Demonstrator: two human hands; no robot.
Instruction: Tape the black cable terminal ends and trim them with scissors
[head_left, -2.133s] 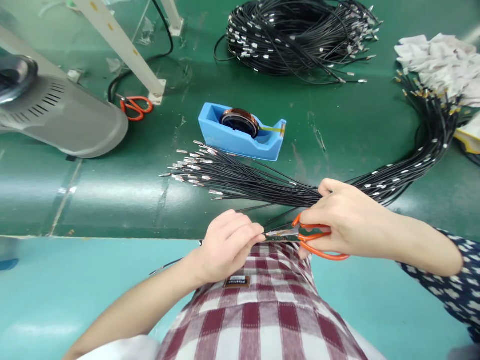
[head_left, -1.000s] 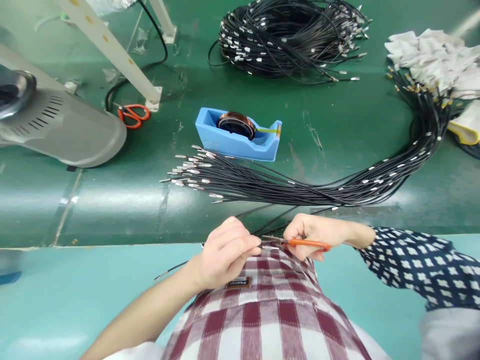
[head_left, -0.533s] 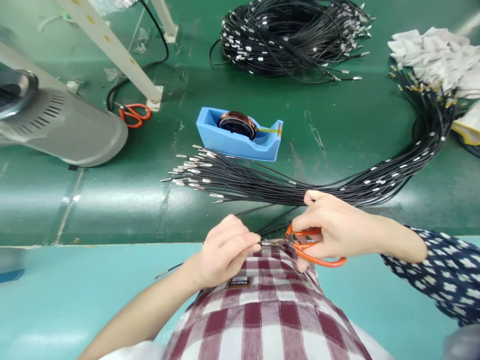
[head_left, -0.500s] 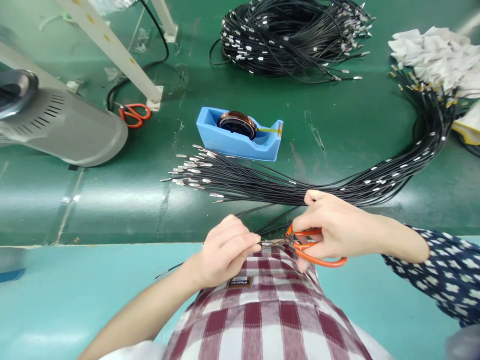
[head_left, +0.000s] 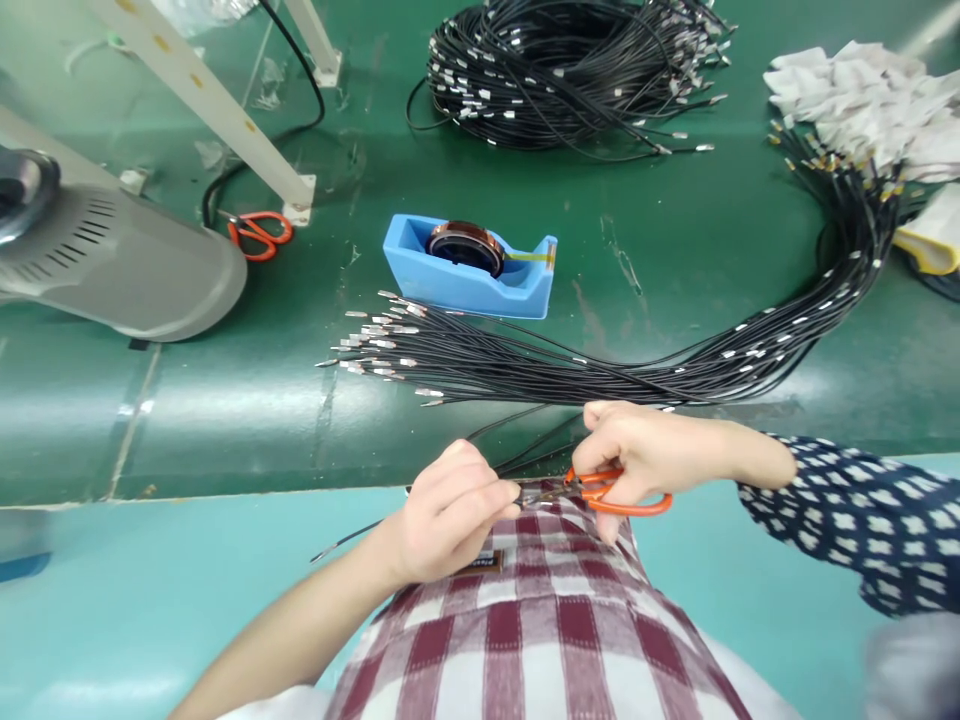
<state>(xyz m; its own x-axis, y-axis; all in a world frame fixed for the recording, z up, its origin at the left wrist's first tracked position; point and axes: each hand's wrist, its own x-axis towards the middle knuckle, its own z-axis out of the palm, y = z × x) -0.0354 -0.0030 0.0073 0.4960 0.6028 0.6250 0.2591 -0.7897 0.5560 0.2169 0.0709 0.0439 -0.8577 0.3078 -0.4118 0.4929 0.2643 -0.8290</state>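
Note:
My left hand (head_left: pixel 454 515) is closed in a pinch on a thin black cable (head_left: pixel 346 541), whose one end sticks out to the left below the table edge. My right hand (head_left: pixel 637 460) holds orange-handled scissors (head_left: pixel 634 506), their blades pointing left at my left fingertips. Whether the blades touch the cable is too small to tell. Just beyond my hands, a long bundle of black cables (head_left: pixel 525 370) with pale tags lies across the green table (head_left: pixel 420 440). Behind the bundle stands a blue tape dispenser (head_left: pixel 465 283) with a brown tape roll.
A coiled heap of black cables (head_left: pixel 555 80) lies at the back. White wrappings (head_left: pixel 862 100) cover the bundle's far right end. On the left are a grey machine (head_left: pixel 142 260), a white metal post (head_left: pixel 217 95) and a second pair of orange scissors (head_left: pixel 260 236).
My right hand and its scissors have shifted slightly left, and the scissor handles look closer together. The whole view has shifted a little.

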